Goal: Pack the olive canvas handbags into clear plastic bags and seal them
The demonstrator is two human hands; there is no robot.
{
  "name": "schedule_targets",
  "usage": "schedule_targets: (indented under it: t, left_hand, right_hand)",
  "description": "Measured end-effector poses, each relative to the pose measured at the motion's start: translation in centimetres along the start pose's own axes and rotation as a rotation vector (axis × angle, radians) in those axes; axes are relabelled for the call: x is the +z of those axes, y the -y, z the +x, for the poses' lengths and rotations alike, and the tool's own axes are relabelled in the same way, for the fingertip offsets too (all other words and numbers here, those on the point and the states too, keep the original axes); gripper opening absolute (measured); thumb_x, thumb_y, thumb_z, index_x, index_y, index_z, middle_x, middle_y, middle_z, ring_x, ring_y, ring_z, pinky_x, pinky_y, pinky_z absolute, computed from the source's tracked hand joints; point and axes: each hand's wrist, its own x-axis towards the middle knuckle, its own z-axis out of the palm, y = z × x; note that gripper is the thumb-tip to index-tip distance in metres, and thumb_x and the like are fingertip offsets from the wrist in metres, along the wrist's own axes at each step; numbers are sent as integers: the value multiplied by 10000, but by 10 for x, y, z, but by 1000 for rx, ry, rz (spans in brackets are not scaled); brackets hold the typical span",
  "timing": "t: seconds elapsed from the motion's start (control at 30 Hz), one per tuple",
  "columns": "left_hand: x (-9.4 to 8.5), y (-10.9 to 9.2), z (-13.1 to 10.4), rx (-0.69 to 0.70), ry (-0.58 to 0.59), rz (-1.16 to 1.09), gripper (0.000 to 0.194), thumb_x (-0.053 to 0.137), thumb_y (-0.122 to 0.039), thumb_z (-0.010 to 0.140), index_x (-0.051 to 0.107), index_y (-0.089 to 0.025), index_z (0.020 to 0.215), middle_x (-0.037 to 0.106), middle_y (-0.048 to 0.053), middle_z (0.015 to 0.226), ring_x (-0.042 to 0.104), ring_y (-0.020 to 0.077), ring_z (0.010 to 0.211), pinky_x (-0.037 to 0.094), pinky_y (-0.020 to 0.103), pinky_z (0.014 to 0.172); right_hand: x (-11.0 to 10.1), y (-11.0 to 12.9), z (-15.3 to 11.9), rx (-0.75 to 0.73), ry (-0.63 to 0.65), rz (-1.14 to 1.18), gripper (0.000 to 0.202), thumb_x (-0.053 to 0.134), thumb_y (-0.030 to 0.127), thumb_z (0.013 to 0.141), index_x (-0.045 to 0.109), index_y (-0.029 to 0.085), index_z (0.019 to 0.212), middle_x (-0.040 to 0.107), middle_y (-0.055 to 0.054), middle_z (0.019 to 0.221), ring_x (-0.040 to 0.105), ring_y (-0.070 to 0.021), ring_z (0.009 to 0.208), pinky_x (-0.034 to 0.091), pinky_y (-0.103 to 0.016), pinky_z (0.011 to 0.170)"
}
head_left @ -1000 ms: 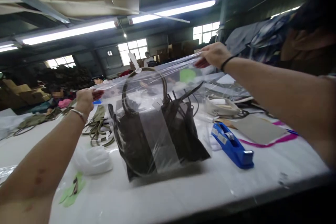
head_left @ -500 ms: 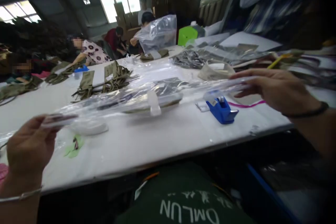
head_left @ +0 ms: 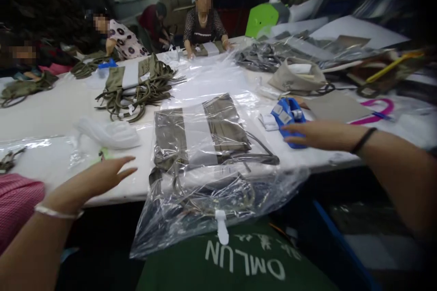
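A clear plastic bag (head_left: pixel 273 188) lies across the table edge in front of me, its lower end hanging over. Inside is a folded olive garment (head_left: pixel 227 127) with straps, a white strip (head_left: pixel 198 134) across its middle. A white tag (head_left: pixel 221 227) hangs low at the bag's front. To the left of the bag, my left hand (head_left: pixel 105 175) is apart from it, empty, with fingers spread. My right hand (head_left: pixel 314 134) stretches its fingers over the front of a blue tape dispenser (head_left: pixel 285 111); whether it touches the dispenser I cannot tell.
Olive garments (head_left: pixel 136 82) are stacked beyond the bag. A crumpled white bundle (head_left: pixel 109 132) lies at left. Farther right are bagged garments (head_left: pixel 259 54), a beige fabric piece (head_left: pixel 297 75) and a magenta strip (head_left: pixel 382 109). Several people work around the table, one person (head_left: pixel 205 22) opposite.
Both hands have let go of the plastic bag, which was stretched between them. It now lies flat over the table edge. My right hand has moved left, toward the tape dispenser.
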Motion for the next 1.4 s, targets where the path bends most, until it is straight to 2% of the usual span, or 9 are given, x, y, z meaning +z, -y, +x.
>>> schedule_targets:
  t: [0.1,0.23,0.4,0.6,1.03,1.13,1.23,1.33,1.4]
  left_hand:
    - [36,-77,90,191,-254,70,533,616,-507,862,660,-135,1240,636,183,1322,575,332,1264,367,473,1134]
    - [112,-136,199,37,-340,206,545,407,-303,984,447,-26,1451,323,249,1567,252,359,1489,156,586,1197]
    - [156,-82,261,-99,-410,243,620,346,-418,1001,309,-134,1551,192,179,1632,89,336,1531,23,623,1198]
    - [168,-15,278,-176,-488,218,659,335,-504,995,277,-182,1567,154,152,1650,61,367,1528,74,628,1201]
    - [151,-21,278,-48,-431,-59,697,439,-499,1002,345,5,1474,84,213,1638,-28,448,1485,77,660,1161]
    - [140,-41,238,-46,-317,-163,633,512,-445,981,426,-25,1447,249,184,1615,92,404,1505,148,611,1209]
    - [150,-65,160,222,-87,-270,605,438,-487,1005,377,-160,1510,390,111,1569,318,267,1471,259,467,1222]
    - [180,-79,88,562,198,-202,668,464,-552,968,304,-267,1551,292,67,1620,232,267,1508,215,485,1235]
    - [202,-82,67,663,205,-45,684,546,-542,928,355,-284,1532,238,63,1636,123,303,1529,149,540,1237]
  right_hand:
    - [23,76,77,-169,-125,-60,532,582,522,861,688,143,1219,702,-171,1204,631,-321,1154,431,-471,1064]
    - [110,140,167,-252,-330,-118,609,352,436,994,482,35,1435,456,-196,1506,335,-333,1448,222,-515,1198]
    - [206,82,228,-75,-198,-253,669,333,450,989,358,26,1506,265,-194,1610,151,-329,1514,84,-583,1206]
    - [238,30,239,-40,-149,-270,670,250,487,1011,280,103,1559,191,-124,1647,99,-267,1532,53,-533,1226]
    - [214,41,237,-46,5,-121,593,334,435,1027,322,149,1546,222,-74,1645,82,-283,1532,18,-584,1218]
    - [188,32,180,-93,1,47,556,410,434,1008,417,186,1505,379,-73,1578,211,-286,1507,143,-562,1222]
    - [170,11,81,-163,-86,196,549,485,449,974,463,233,1479,443,-56,1540,287,-251,1487,242,-482,1224]
    - [172,-14,-10,-101,-148,181,614,557,441,937,431,224,1498,420,-75,1554,328,-262,1469,284,-468,1215]
    - [181,-25,-38,-19,-155,121,647,607,408,907,437,194,1493,468,-112,1516,427,-289,1404,341,-480,1182]
